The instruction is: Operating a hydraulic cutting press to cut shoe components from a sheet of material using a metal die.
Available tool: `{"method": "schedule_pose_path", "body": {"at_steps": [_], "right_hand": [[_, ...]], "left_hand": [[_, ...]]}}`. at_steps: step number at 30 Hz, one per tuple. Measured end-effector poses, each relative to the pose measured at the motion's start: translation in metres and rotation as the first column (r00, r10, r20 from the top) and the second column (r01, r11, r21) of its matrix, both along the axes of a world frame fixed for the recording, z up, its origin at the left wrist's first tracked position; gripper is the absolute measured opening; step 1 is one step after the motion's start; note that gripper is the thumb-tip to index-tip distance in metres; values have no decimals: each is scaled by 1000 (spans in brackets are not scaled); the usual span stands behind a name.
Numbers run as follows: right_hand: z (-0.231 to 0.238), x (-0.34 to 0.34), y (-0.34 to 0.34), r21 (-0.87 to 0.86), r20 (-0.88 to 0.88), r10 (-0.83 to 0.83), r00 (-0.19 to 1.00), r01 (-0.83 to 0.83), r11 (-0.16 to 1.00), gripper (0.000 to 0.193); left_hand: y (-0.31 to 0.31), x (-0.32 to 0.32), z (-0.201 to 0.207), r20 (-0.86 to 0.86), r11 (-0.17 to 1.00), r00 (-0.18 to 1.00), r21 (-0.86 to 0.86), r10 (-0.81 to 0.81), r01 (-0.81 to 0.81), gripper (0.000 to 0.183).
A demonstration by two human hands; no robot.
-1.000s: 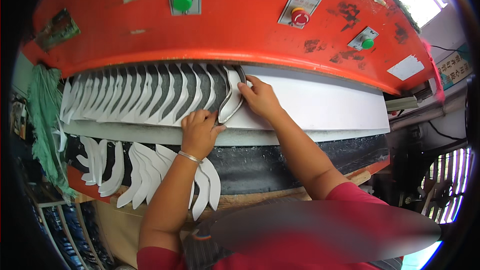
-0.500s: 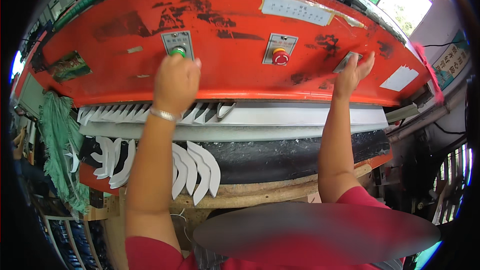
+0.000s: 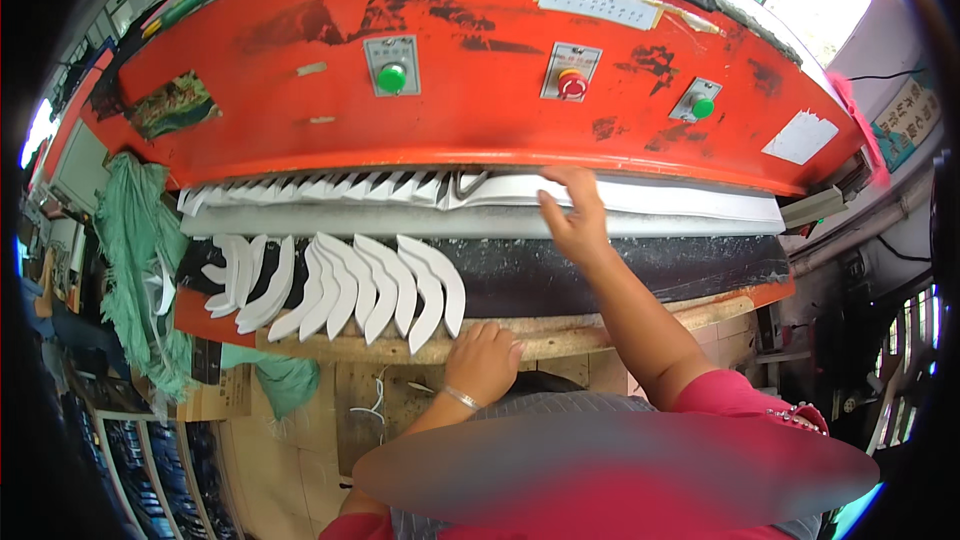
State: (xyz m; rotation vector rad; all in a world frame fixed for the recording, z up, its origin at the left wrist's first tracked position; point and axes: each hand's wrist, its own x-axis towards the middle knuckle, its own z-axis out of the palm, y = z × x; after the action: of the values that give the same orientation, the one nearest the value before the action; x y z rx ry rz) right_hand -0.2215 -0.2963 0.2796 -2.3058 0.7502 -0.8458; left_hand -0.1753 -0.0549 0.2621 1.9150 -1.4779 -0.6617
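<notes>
My left hand (image 3: 484,362) lies on the light wooden front edge (image 3: 560,342) with its fingers stretched out, holding nothing. My right hand (image 3: 578,215) is open, thumb and fingers apart, at the white layered sheet material (image 3: 680,202); whether the fingertips touch it cannot be told. Just left of that hand a thin curved metal cutting die (image 3: 470,186) stands at the sheet. Farther left, the material is cut into a row of slanted white strips (image 3: 340,186). Several curved white cut pieces (image 3: 385,285) lie overlapping on the black bed (image 3: 530,270), left of my left hand.
A red machine beam (image 3: 480,130) spans the far side, carrying two green push buttons (image 3: 391,78) and a red stop button (image 3: 572,86). Green woven cloth (image 3: 145,270) hangs at the left. Shelves of dark stacked items (image 3: 165,470) stand at the lower left.
My left hand has left the left green button and come down to the wooden edge. My right hand has moved from the right button down to the white sheet. More curved pieces are visible.
</notes>
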Motion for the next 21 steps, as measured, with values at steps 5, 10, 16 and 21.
{"method": "schedule_pose_path", "body": {"at_steps": [5,10,16,21], "right_hand": [[-12,34,30,-58,-167,238,957,-250,966,27],[-29,36,6,-84,-382,366,849,-426,901,25],[-32,-11,-9,-244,-491,170,855,-321,915,35],[-33,-91,-38,-236,-850,-380,366,380,894,88]], "left_hand": [[10,-5,-7,37,999,999,29,26,-27,17],[11,2,-30,-38,999,998,-12,-49,48,21],[0,42,-49,-177,878,899,208,-400,432,31],[-18,62,-77,-253,792,825,244,-505,560,43]]}}
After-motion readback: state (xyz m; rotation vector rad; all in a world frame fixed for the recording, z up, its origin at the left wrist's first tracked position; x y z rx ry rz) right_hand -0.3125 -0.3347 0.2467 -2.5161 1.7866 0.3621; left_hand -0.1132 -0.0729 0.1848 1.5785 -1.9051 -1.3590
